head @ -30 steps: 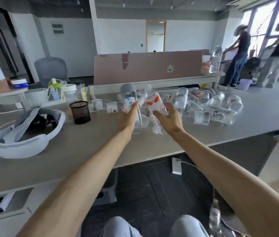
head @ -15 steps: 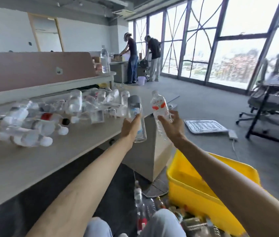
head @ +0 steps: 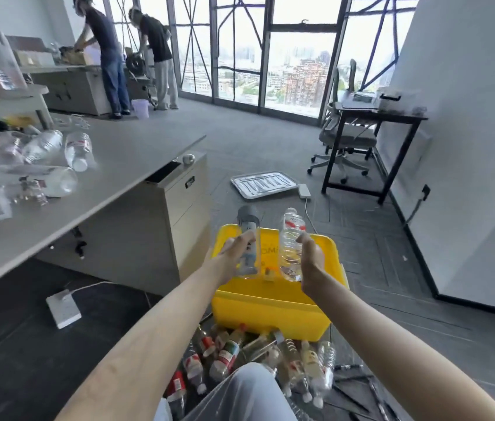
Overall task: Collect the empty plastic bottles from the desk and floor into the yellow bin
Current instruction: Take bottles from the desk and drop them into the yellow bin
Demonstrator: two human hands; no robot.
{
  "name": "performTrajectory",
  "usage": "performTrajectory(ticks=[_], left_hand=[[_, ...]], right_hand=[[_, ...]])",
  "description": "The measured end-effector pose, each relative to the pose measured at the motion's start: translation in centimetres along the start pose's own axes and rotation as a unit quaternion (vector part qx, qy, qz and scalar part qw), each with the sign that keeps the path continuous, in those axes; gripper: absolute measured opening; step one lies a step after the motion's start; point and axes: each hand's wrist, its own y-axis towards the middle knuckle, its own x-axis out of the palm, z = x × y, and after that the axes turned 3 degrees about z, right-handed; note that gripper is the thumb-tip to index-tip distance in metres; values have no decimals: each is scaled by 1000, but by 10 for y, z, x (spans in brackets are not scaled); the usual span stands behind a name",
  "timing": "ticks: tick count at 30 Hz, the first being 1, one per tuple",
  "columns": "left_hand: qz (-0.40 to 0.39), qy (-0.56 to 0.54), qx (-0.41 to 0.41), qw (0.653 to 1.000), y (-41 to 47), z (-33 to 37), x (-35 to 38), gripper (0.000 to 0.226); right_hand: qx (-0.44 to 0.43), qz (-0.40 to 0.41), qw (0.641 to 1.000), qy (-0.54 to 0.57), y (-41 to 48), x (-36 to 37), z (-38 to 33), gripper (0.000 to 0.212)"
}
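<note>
Two bottles up over the yellow bin [head: 270, 308], left hand [head: 229, 256] gripping the grey-capped one [head: 247, 238], right hand [head: 311, 262] the clear one [head: 290, 247]; I'd lower both inside the rim before letting go, so neither bounces out.

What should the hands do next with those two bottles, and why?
Probably let go of both. The left hand holds the grey-capped bottle and the right hand holds the clear bottle, both upright right above the open yellow bin. So a drop should land them inside. Then more bottles wait on the desk and the floor.
</note>
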Motion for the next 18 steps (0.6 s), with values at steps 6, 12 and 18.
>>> performTrajectory(ticks=[6, 12, 18], left_hand=[[-40, -19, -10, 999, -9, 7, 15, 34], [8, -50, -29, 998, 25, -4, -7, 39], [69, 38, -33, 996, 82, -24, -24, 95]], right_hand=[[45, 19, 999, -14, 56, -5, 20, 61], [21, 29, 995, -91, 104, 17, 7, 74], [54, 7, 982, -180, 121, 19, 18, 45]])
